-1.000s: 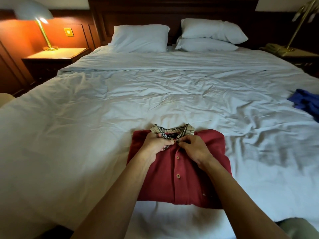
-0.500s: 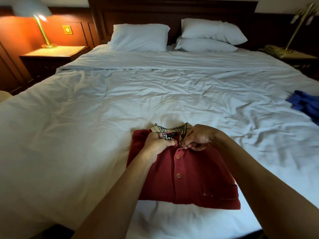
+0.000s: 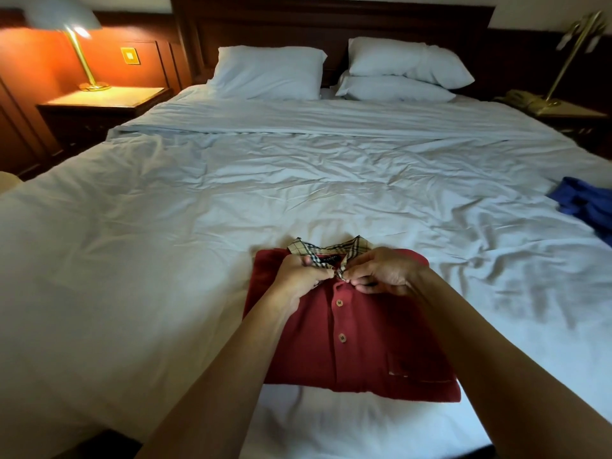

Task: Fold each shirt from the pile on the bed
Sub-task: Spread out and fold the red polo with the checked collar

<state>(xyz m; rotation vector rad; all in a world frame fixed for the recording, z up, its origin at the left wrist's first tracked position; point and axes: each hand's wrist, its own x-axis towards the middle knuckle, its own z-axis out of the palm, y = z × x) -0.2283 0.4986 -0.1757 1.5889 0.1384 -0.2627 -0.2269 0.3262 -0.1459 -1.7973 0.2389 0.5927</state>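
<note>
**Both hands pinch the collar of a folded red shirt**

The dark red knit polo shirt (image 3: 361,346), folded into a neat rectangle, lies front-up on the near middle of the bed, its button placket running toward the camera. Its beige plaid collar (image 3: 326,249) points toward the pillows. The left hand (image 3: 298,278) is curled tight over the collar's left side, fingers closed on the cloth by the top of the placket. The right hand (image 3: 385,271) pinches the collar's right tip between thumb and fingertips, the other fingers loosely bent above the shirt. The two hands nearly meet over the top button.

The shirt rests on a wrinkled white bed sheet (image 3: 185,226). Well apart at the right edge lies a crumpled bright blue garment (image 3: 587,203). Three white pillows (image 3: 268,72) lean at the dark wooden headboard (image 3: 331,24). A lit brass lamp (image 3: 77,51) stands on the left wooden nightstand (image 3: 99,102).
</note>
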